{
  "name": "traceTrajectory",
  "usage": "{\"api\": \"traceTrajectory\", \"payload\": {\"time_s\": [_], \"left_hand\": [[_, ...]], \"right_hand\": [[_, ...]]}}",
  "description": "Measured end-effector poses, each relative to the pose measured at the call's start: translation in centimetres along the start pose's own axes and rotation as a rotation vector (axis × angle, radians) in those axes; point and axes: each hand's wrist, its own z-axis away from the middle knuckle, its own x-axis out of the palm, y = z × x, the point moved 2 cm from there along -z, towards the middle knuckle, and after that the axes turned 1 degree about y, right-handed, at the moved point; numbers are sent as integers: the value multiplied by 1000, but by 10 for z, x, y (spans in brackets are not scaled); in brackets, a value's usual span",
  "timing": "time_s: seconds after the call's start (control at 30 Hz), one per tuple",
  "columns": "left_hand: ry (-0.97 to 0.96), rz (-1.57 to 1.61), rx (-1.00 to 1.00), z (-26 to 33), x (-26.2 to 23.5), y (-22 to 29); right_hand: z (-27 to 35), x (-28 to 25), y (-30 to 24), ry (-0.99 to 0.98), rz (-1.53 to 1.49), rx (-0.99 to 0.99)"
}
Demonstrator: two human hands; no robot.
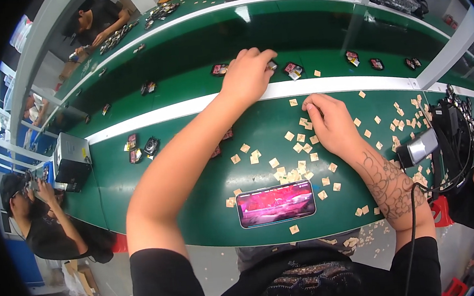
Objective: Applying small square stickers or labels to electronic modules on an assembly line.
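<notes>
My left hand [248, 73] reaches far forward onto the dark green conveyor belt [186, 85] and closes over a small part [272, 65] lying there. My right hand [329, 122] rests on the green workbench [166, 177], fingers curled and pinching at a small tan square tab near its fingertips. Several tan square tabs [290, 171] lie scattered across the bench around that hand. A phone [275, 203] with a lit pink screen lies flat near the front edge, between my forearms.
Small black-and-red parts [293, 70] ride the belt at intervals. A grey box [72, 161] sits at the left end of the bench, a second tilted phone [422, 146] and black cables at the right. Other people work at left, right and across the belt.
</notes>
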Motion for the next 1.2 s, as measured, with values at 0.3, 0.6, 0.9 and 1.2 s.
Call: {"api": "traceTrajectory", "payload": {"time_s": [0.3, 0.6, 0.9, 1.2], "left_hand": [[-605, -148, -41, -107, 40, -9], [-462, 186, 252, -172, 122, 97], [-475, 177, 345, -170, 119, 103], [-432, 456, 98, 38, -15, 72]], "right_hand": [[7, 9, 8, 0, 30, -46], [8, 10, 12, -46, 81, -157], [5, 8, 8, -216, 67, -243], [18, -10, -14, 36, -186, -510]]}}
